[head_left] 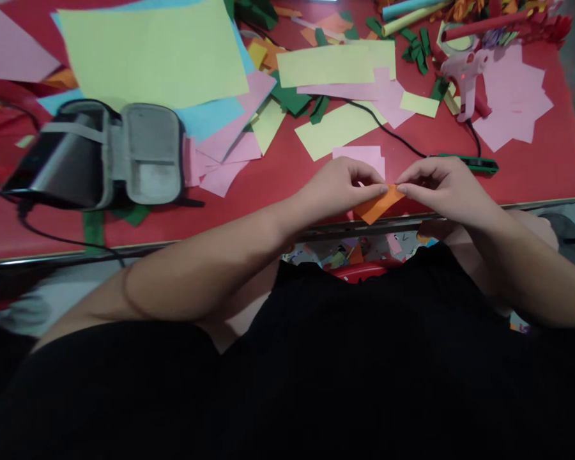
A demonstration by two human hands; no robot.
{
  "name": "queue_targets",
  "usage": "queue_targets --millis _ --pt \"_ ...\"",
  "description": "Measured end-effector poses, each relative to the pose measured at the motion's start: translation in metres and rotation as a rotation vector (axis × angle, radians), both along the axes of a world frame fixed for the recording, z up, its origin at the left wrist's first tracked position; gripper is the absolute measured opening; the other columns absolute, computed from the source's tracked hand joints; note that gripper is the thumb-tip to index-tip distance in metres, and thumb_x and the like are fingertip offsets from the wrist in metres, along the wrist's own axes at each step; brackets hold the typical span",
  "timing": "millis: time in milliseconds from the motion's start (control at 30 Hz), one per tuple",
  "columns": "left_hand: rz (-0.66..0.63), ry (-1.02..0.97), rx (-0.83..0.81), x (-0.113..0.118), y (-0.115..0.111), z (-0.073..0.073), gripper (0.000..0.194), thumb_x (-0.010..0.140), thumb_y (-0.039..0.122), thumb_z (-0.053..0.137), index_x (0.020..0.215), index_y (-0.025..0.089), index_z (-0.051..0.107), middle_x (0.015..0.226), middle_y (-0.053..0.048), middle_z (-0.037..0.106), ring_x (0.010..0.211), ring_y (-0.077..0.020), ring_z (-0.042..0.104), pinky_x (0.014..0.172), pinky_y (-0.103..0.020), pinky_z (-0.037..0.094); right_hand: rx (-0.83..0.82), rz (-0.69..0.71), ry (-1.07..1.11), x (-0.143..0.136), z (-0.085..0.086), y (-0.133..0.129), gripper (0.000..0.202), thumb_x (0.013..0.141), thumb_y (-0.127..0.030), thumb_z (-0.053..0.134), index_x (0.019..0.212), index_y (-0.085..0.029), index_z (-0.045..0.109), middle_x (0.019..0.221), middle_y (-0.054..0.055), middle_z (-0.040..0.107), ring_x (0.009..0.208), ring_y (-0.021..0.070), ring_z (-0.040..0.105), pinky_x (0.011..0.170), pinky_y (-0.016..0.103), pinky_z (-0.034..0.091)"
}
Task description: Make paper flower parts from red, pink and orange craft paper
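A small piece of orange paper (377,207) is pinched between my two hands, just above the front edge of the red table. My left hand (349,182) grips its upper left side between thumb and fingers. On the other side, my right hand (434,179) pinches the top right corner. The paper hangs at a slant, its lower point downward; whether it is folded I cannot tell. Just behind the hands lies a sheet of pink paper (359,153), partly covered by my left hand. A green cutter (482,165) lies behind my right hand.
A pink glue gun (466,76) with a lit red light lies at the right, its black cord (388,131) crossing the red table (249,214). An open grey case (153,153) holds a dark device at the left. Large yellow sheets (153,51) and green scraps (414,51) lie behind.
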State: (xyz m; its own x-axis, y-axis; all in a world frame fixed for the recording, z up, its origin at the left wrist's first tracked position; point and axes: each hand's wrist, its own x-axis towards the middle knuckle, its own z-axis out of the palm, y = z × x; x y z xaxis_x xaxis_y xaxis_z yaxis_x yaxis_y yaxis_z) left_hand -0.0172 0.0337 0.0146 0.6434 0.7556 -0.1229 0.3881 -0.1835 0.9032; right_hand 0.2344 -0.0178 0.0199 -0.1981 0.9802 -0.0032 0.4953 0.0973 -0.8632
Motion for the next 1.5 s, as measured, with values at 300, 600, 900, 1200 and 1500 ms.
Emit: queue_targets --millis 300,600,900,1200,1500 --pt "-0.106 0.228 0.573 0.010 0.009 -0.037 0.046 0.108 0.042 0.064 0.147 0.025 0.080 0.148 -0.015 0.079 0.131 -0.0348 0.069 0.108 -0.047 0.055 0.187 0.000 -0.178 0.038 -0.025 0.050 0.021 0.080 -0.029 0.106 0.092 -0.033 0.089 0.090 0.004 0.081 0.090 0.0276 0.073 0.082 0.045 0.058" --pt "-0.536 0.254 0.733 0.008 0.023 -0.066 0.062 0.113 0.059 0.062 0.168 0.031 0.067 0.186 -0.010 0.054 0.175 -0.0404 0.041 0.142 -0.060 0.029 0.175 0.112 -0.512 0.164 -0.023 0.078 0.055 0.067 -0.058 0.111 0.103 -0.020 0.093 0.092 0.007 0.079 0.076 0.0124 0.059 0.066 0.041 0.040" --pt "-0.543 0.255 0.642 0.000 0.024 -0.068 0.085 0.110 0.072 0.062 0.182 0.029 0.048 0.191 -0.013 0.045 0.180 -0.0399 0.037 0.147 -0.058 0.019 0.309 0.073 -0.446 0.184 -0.034 0.037 0.050 0.090 -0.070 0.094 0.105 -0.024 0.085 0.090 0.011 0.078 0.075 0.0157 0.061 0.066 0.043 0.042" --pt "-0.557 0.343 0.735 -0.002 0.022 -0.066 0.086 0.115 0.079 0.043 0.187 0.031 0.040 0.196 -0.012 0.037 0.180 -0.0396 0.036 0.145 -0.060 0.026 0.318 0.291 -0.632 0.132 0.005 0.014 0.016 0.104 -0.040 0.075 0.112 -0.026 0.078 0.093 0.005 0.081 0.073 0.0227 0.070 0.065 0.036 0.049" --pt "-0.590 0.351 0.745 -0.003 0.022 -0.063 0.095 0.111 0.087 0.043 0.186 0.030 0.040 0.197 -0.011 0.034 0.181 -0.0425 0.034 0.145 -0.064 0.022 0.411 0.396 -0.607 0.120 -0.007 0.025 0.019 0.112 -0.038 0.069 0.123 -0.025 0.076 0.108 0.007 0.083 0.093 0.0239 0.077 0.075 0.035 0.055"
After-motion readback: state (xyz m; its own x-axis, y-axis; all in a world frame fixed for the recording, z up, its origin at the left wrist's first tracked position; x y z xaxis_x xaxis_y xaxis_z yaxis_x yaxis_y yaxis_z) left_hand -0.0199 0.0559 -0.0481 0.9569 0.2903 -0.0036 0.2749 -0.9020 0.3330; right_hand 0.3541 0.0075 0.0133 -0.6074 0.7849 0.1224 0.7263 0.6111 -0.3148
